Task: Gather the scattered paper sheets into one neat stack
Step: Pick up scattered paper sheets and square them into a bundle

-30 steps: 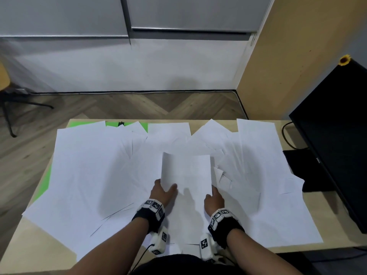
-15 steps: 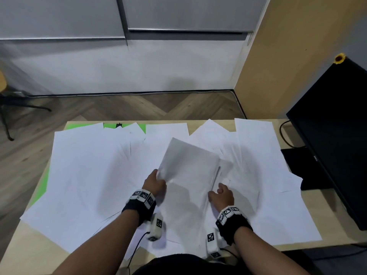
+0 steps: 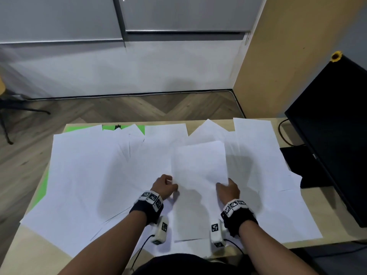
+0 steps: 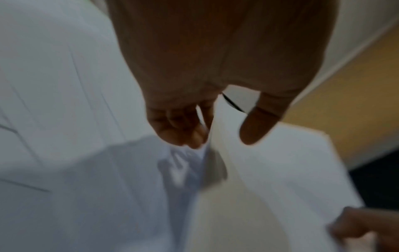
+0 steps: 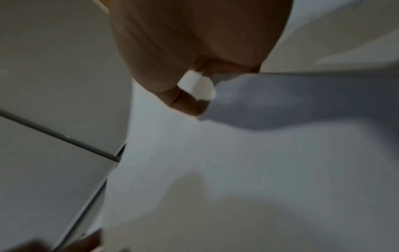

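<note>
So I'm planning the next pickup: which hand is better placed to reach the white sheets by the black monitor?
Probably the right hand: it grips the held white paper stack on the side of the black monitor; the left hand holds the far edge.

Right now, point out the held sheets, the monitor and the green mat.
held sheets (image 3: 199, 165): head view, middle of the top sheet's face, between the two hands.
monitor (image 3: 333, 124): head view, centre of the dark screen at the table's right.
green mat (image 3: 139, 128): head view, strip showing at the table's far edge.

Head view sharp, evenly lit; wrist views blurred.
</note>
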The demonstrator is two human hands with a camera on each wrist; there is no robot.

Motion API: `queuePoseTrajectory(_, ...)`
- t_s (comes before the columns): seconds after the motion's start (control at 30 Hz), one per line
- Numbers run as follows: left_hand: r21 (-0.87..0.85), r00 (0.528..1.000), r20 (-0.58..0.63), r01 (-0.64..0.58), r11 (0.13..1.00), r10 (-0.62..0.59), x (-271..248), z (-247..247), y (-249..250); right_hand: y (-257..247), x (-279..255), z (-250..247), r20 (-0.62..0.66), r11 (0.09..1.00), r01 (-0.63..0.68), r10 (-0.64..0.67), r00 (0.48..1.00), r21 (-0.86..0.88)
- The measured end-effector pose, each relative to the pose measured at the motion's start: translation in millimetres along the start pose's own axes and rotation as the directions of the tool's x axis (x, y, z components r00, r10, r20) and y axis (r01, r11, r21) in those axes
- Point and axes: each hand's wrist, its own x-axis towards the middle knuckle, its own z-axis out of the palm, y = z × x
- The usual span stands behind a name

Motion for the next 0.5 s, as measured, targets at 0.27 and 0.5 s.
queuePoseTrajectory(0.27,0.518,0.956,-0.292,0.179,0.837,-0.023,-3.3,6.9,-28.3,36.9,8.3,-45.5,-0.137,0.975,-0.199,0.185,0.973,-0.101)
queuePoseTrajectory(0.5,0.304,0.973,-0.202,0.169,0.938,-0.109,1.0,22.2,-16.4,29.9,-0.8,-29.0,-0.069,0.968,-0.182,0.173,0.983,-0.172)
